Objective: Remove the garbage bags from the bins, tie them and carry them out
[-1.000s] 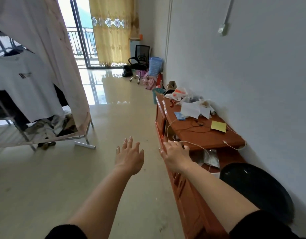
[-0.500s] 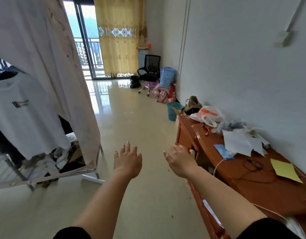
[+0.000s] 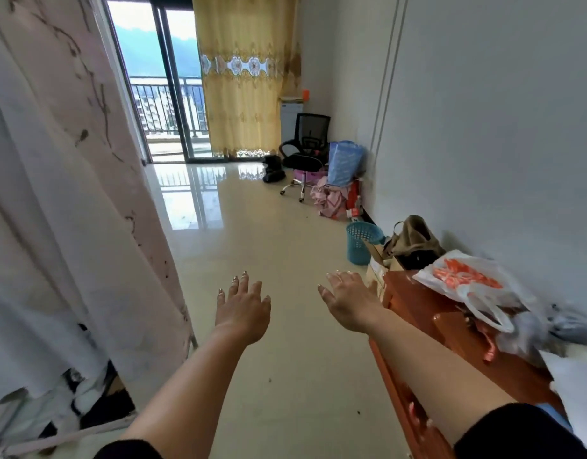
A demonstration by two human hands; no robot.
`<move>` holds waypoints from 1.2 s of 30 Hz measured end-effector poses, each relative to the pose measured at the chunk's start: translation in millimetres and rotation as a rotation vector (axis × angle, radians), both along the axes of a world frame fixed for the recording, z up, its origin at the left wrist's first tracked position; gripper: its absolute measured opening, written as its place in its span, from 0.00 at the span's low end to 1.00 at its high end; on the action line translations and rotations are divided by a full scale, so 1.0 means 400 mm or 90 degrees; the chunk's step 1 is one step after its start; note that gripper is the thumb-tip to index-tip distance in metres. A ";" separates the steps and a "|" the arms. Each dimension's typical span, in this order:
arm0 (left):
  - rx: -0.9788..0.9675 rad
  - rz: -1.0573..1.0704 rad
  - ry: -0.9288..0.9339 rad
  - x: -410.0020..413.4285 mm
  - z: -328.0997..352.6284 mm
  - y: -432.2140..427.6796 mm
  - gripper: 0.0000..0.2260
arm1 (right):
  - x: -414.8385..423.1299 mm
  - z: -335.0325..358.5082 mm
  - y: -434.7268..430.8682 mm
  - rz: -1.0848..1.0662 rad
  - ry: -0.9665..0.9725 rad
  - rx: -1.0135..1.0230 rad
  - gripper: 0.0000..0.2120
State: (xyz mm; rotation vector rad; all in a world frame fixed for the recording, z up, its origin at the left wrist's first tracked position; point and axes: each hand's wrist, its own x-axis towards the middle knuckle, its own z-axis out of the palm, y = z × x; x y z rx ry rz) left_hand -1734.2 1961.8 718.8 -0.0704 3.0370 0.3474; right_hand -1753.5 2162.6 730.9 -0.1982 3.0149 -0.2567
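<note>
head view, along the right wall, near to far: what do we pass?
Orange-and-white plastic bag on the wooden cabinet → blue mesh bin on the floor → pink fabric pile → black office chair → yellow curtain. The brown bag and blue bag are left out because their depth is unclear.

Two hands (image 3: 244, 308) (image 3: 350, 301), one bin (image 3: 361, 243), one chair (image 3: 311, 132)

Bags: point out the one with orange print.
The white plastic bag on the cabinet. The brown bag behind it and the blue bag by the chair show no orange.
</note>
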 end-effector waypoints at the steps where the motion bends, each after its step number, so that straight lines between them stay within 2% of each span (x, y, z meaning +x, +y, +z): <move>1: 0.003 0.007 0.001 -0.083 0.006 -0.011 0.23 | -0.087 0.004 -0.014 0.001 -0.003 -0.001 0.27; 12: 0.031 0.049 0.052 -0.764 0.002 -0.164 0.23 | -0.792 -0.007 -0.208 0.049 -0.013 0.004 0.27; 21: 0.039 0.105 0.062 -1.373 -0.009 -0.431 0.22 | -1.421 -0.029 -0.490 0.063 -0.014 -0.019 0.27; 36: 0.048 0.233 0.052 -2.172 -0.053 -0.854 0.22 | -2.295 -0.067 -0.966 0.213 -0.016 -0.012 0.27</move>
